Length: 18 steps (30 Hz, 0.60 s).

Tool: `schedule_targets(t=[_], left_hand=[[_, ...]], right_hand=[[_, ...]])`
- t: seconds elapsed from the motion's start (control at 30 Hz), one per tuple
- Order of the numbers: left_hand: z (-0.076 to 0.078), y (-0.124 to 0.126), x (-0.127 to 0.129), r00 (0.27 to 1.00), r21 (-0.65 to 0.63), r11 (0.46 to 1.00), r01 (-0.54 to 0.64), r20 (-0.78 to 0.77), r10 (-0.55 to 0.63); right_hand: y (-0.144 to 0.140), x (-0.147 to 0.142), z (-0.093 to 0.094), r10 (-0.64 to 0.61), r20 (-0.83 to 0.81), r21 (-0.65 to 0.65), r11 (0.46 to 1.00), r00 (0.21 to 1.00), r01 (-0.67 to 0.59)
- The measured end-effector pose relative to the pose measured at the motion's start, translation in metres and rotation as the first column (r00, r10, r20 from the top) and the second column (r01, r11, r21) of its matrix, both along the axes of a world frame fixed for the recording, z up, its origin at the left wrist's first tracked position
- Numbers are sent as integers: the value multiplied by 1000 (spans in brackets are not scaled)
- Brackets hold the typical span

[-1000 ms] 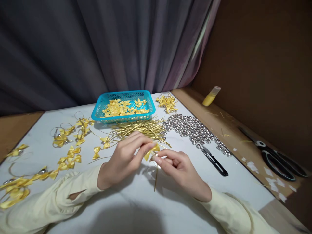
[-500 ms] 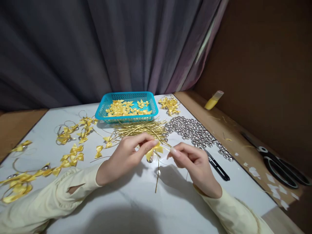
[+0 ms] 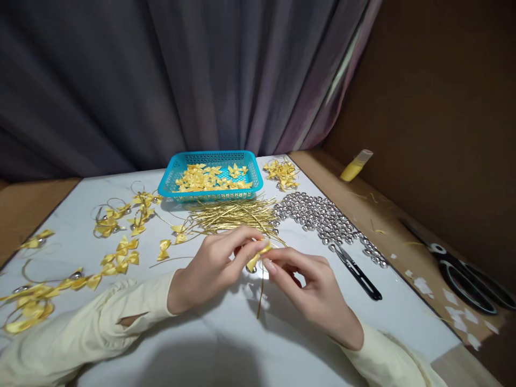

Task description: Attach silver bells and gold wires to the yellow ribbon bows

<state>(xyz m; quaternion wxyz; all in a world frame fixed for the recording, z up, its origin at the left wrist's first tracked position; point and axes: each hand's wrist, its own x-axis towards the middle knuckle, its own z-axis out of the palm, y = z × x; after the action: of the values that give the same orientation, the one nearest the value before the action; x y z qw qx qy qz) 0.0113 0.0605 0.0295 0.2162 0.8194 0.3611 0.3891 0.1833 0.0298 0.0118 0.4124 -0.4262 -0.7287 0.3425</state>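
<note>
Between the thumb and fingers of my left hand (image 3: 220, 263) is a yellow ribbon bow (image 3: 253, 261). My right hand (image 3: 310, 279) pinches at the right side of this same bow, its thumb and forefinger closed; the fingers hide most of the ribbon there. A silver bell (image 3: 251, 269) shows just under the bow. From it a gold cord (image 3: 260, 301) hangs down over the white tabletop. Beyond both hands lies a pile of gold cords (image 3: 234, 216), and to its right spreads a heap of silver bells (image 3: 318, 212).
A blue basket (image 3: 212, 196) of yellow bows stands at the back. Finished-looking bow-and-bell loops (image 3: 107, 226) lie on the left, more bows (image 3: 282, 173) at back right. Black thread snips (image 3: 358, 274), large scissors (image 3: 463, 277), paper scraps (image 3: 455, 317) and a yellow tube (image 3: 355, 167) are right.
My right hand has moved left, from pulling the cord out beside the bow to touching the bow. The bow is now more covered by fingers. My left hand has shifted slightly right.
</note>
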Motion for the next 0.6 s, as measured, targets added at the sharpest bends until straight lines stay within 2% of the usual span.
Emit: schedule_targets(t=[0.2, 0.4, 0.6], left_hand=[[-9, -1, 2, 999, -11, 999, -35, 26, 35], [-17, 0, 3, 999, 37, 998, -51, 0, 51], [-15, -2, 3, 1000, 25, 1000, -4, -14, 4]], right_hand=[[0, -3, 3, -47, -9, 38, 998, 999, 47], [1, -5, 0, -80, 2, 74, 994, 997, 80], [1, -6, -2, -110, 3, 104, 989, 994, 109]])
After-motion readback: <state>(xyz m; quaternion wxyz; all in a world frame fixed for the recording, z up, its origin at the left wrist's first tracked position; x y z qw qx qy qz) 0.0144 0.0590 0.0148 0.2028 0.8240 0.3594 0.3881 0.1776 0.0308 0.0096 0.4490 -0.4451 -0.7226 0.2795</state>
